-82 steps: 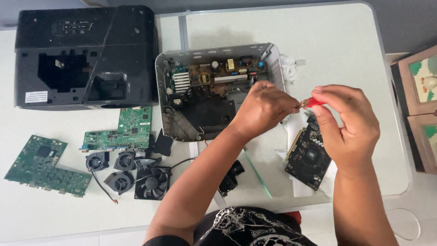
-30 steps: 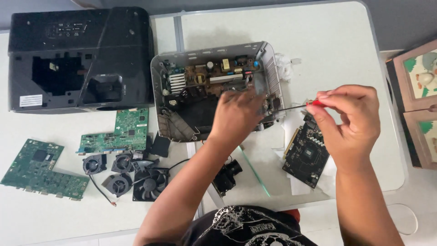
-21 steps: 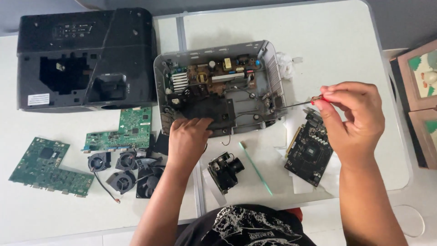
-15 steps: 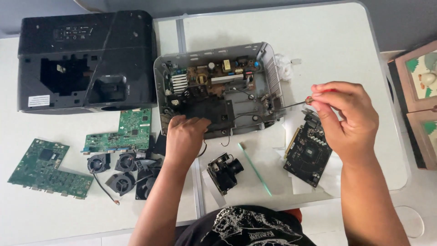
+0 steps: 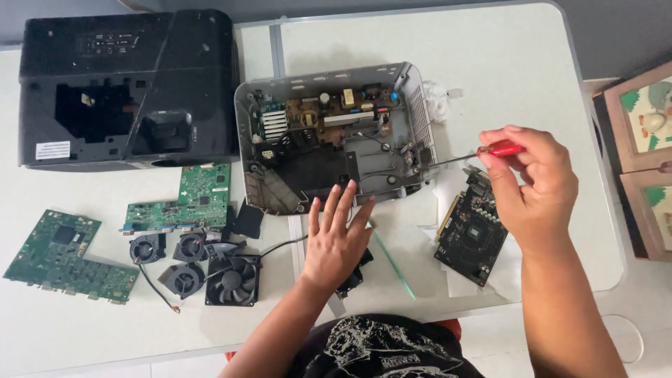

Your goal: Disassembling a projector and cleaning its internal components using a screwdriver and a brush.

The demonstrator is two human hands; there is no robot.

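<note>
Right hand (image 5: 535, 185) fingers clamped on red screwdriver (image 5: 476, 152), tip at grey chassis (image 5: 336, 136) mid-frame on table (image 5: 504, 63). Left hand (image 5: 336, 238) fingers spread, flat below chassis. Unscrewing step; next needs tip seated squarely.

Two bare forearms showing no sleeves, left hand (image 5: 337, 241) and right hand (image 5: 530, 183) wearing no gloves or rings, black shirt bearing pale sketchy print below the wrists
</note>
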